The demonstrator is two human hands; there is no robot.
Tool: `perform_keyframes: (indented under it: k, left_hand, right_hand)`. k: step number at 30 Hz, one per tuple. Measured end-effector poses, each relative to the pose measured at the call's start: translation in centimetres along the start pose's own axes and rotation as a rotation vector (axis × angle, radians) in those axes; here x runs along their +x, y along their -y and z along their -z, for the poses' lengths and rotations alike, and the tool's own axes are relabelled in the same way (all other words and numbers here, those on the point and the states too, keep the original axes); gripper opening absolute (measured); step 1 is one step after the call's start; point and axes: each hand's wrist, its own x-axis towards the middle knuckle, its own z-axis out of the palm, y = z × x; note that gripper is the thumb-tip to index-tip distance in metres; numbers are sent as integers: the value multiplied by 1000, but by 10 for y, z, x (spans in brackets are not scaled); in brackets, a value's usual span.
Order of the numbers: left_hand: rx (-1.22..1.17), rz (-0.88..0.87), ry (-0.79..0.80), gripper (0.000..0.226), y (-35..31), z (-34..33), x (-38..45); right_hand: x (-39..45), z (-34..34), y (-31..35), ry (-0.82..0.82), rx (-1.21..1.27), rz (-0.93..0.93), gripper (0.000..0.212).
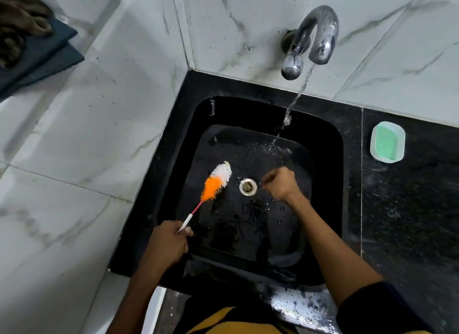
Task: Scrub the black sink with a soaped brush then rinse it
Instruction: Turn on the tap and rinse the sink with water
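Left hand's fingers are curled tight around the thin white end of the brush handle, thumb on top. That left hand sits over the sink's near-left rim, around 7 o'clock from the drain, forearm coming up from the bottom edge. The brush runs up toward 1 o'clock from the grip — pink stem, then orange bristles, then a white tip that's down in the basin just left of the drain, looks like it's on or barely over the wet floor.

The right hand is balled into a loose fist, knuckles pointing at the drain, just to its right at 3 o'clock. Can't tell if there's anything inside the fist. Its forearm slants down to 5 o'clock, with a dark sleeve at the elbow.

The black sink is wet and shiny. The chrome tap on the marble wall at 12 o'clock is running — the stream lands in the basin at the back, above the right hand, not hitting it.

On the black worktop at 2 o'clock there's a soap dish with green soap, well apart from both hands. Dark folded cloths sit way off at 10 o'clock.
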Motion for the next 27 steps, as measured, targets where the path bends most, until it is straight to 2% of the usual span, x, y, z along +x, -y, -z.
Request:
perform_keyframes:
  k: [4,9,10,11,13,14,15,20,25,26,27]
  left_hand:
    - [11,-8,-2,27,-1,3,0]
    - [22,-13,-5,26,-2,6,-2]
    - [24,-10,-5,26,-2,6,-2]
    - [23,-7,-4,26,-2,6,-2]
    - [19,-2,-2,26,-2,5,-2]
    - [22,-3,-1,26,-2,5,-3]
    - [25,-4,0,27,-2,5,-4]
    - [22,-6,9,27,-1,3,-4]
    - [22,-17,9,27,-1,2,-5]
    - [23,-17,10,27,0,1,-5]
    - [18,-17,11,27,0,1,-5]
  right_hand:
    - [-3,23,17,28,350,-13,20]
    - [-3,47,28,176,1173,-63,22]
    - [0,38,21,179,1161,-94,22]
    - [0,28,16,112,934,-116,20]
    - [1,6,-3,32,181,-81,17]
    - [0,-2,-11,1,-50,-65,16]
    - [-1,-5,-14,-5,-89,-61,15]
    - [3,18,5,27,380,-75,20]
    - [-2,42,27,171,1239,-59,19]
    - [-4,37,24,193,1333,-99,21]
    - [-4,25,16,190,1292,-167,21]
